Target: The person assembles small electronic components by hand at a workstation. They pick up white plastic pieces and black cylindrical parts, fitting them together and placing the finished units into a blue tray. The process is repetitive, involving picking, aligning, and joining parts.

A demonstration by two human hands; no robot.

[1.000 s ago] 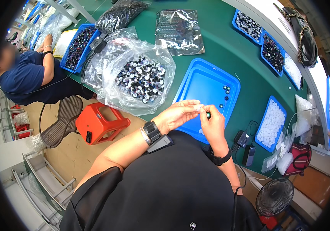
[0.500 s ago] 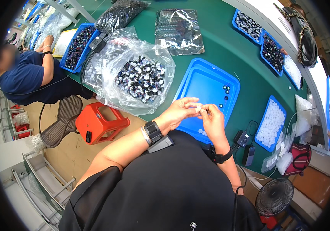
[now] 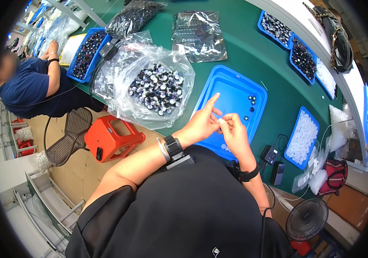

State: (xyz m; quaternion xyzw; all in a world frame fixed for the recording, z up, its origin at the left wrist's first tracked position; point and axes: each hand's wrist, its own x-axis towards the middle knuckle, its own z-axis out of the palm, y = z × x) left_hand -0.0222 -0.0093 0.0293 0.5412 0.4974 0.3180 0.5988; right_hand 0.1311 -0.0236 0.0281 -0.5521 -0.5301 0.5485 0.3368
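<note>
Over the stacked blue trays, my two hands meet at the fingertips. Between them shows a small white piece, mostly covered by fingers, so its exact shape cannot be made out. My left hand pinches at it from the left, its index finger stretched up and away. Thumb and fingers of my right hand close on it from the other side. Inside the upper tray, several dark shiny round pieces lie along the right side. A few small white pieces rest near its front edge, below my hands.
An open clear bag of black-and-white round pieces stands left of the trays. A blue tray of white pieces is on the right, near a black adapter with cables. A co-worker sits far left by a red stool.
My left index finger has lifted and straightened, pointing away from the pinch. My right fingers have shifted slightly around the white piece. The trays have stayed put.
</note>
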